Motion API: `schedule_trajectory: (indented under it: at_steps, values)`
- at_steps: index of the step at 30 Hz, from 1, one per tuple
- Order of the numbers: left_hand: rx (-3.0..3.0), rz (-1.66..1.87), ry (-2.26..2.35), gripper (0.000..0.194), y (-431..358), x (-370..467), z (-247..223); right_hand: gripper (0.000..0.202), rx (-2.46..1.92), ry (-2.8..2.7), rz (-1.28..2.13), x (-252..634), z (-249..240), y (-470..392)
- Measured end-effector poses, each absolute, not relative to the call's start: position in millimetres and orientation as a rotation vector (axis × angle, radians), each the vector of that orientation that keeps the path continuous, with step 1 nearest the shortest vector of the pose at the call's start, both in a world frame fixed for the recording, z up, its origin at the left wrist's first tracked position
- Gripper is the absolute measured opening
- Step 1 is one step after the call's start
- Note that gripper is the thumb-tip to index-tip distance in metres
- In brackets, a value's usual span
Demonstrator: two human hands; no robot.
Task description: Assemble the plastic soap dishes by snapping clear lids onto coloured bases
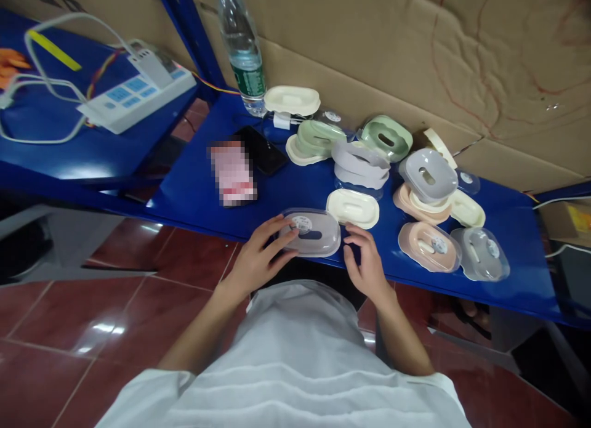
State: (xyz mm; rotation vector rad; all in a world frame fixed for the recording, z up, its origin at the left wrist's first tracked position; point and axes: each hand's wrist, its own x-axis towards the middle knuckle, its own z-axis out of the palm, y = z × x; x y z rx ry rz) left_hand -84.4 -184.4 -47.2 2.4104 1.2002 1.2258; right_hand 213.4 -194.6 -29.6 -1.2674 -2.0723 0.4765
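Observation:
A grey soap dish (318,240) under a clear lid with a round label lies at the front edge of the blue shelf (272,194). My left hand (265,252) rests over its left end, fingers spread and touching the lid near the label. Beside the dish's right end is my right hand (364,262), fingers apart and nothing in them. Just behind sits a cream oval tray (353,208). To the right are a lidded peach soap dish (429,246) and a lidded grey soap dish (484,254).
Stacked grey dish parts (360,166), green dish parts (386,138) and a grey dish on peach pieces (429,175) stand farther back. A water bottle (244,52), a black phone (263,151) and a blurred pink item (232,172) lie left. A power strip (138,101) occupies the neighbouring shelf.

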Motion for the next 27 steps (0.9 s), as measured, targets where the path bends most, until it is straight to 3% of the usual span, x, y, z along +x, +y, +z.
schedule_trajectory:
  at_steps: [6,17,27]
  values:
    - [2.513,1.142,1.154,0.06,-188.7,-76.4,-42.0,0.066,-1.252,-2.261,0.532,214.2,-25.6,-198.3]
    - [2.561,1.156,1.254,0.066,-198.5,-79.7,-59.3,0.069,-1.243,-2.381,0.434,212.2,-28.6,-196.1]
    - [2.581,1.204,1.312,0.045,-197.9,-84.3,-86.4,0.066,-1.277,-2.425,0.378,208.1,-29.3,-197.3]
